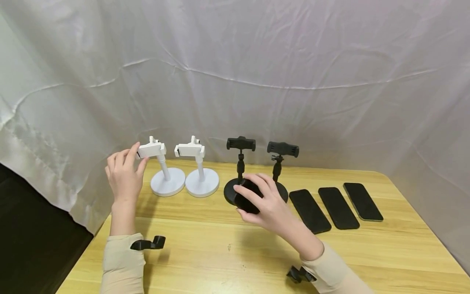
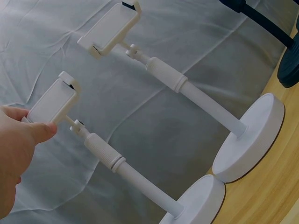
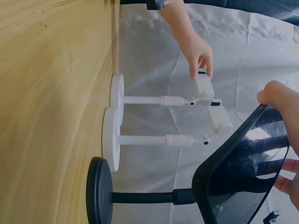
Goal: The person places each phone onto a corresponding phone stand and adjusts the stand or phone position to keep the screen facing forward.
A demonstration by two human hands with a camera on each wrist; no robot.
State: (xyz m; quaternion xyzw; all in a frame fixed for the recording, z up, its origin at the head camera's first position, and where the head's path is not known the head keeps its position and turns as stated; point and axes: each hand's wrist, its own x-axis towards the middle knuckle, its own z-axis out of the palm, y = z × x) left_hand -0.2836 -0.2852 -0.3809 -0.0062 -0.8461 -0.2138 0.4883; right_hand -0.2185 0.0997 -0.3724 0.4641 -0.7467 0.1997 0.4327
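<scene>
My left hand (image 1: pixel 124 175) pinches the outer end of the clamp (image 1: pixel 149 150) on the leftmost white phone stand (image 2: pixel 105 151), thumb below and fingers above. That clamp holds no phone. My right hand (image 1: pixel 269 204) grips a black phone (image 3: pixel 247 168) by its edges, in front of the left black stand (image 1: pixel 240 165); in the right wrist view its glossy face shows between thumb and fingers. A second white stand (image 1: pixel 201 179) stands beside the first, their round bases touching in the left wrist view.
Another black stand (image 1: pixel 280 150) stands behind my right hand, its base partly hidden. To the right three dark phones (image 1: pixel 310 211) lie side by side on the wooden table (image 1: pixel 205 253). A pale curtain (image 1: pixel 235 81) hangs behind the table.
</scene>
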